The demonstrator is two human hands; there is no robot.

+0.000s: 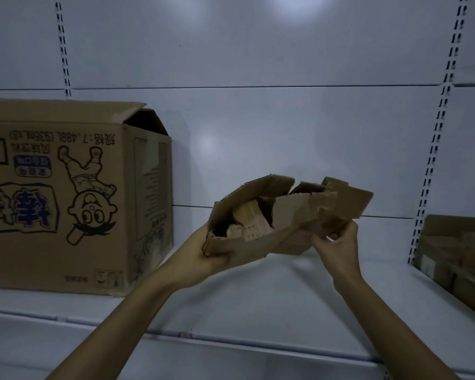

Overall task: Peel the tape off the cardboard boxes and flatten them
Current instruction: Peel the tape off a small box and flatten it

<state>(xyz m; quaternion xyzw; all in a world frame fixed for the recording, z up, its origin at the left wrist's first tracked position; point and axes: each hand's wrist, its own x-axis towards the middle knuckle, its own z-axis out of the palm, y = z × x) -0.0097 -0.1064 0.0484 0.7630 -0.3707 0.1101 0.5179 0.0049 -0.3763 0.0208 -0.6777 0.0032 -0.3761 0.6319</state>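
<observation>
I hold a small, crumpled brown cardboard box (283, 215) in the air above the white shelf (231, 294). Its open side faces me, and folded cardboard inserts (247, 223) show inside. My left hand (200, 256) grips the box's lower left corner from beneath. My right hand (337, 245) pinches the box's right end, fingers curled round a torn flap. Whether tape sits under those fingers I cannot tell.
A large printed cardboard box (74, 193) stands upside down on the shelf at the left, one top flap raised. Flattened cardboard (455, 259) lies stacked at the right edge. The shelf's white back panel and slotted uprights (433, 149) close off the space behind.
</observation>
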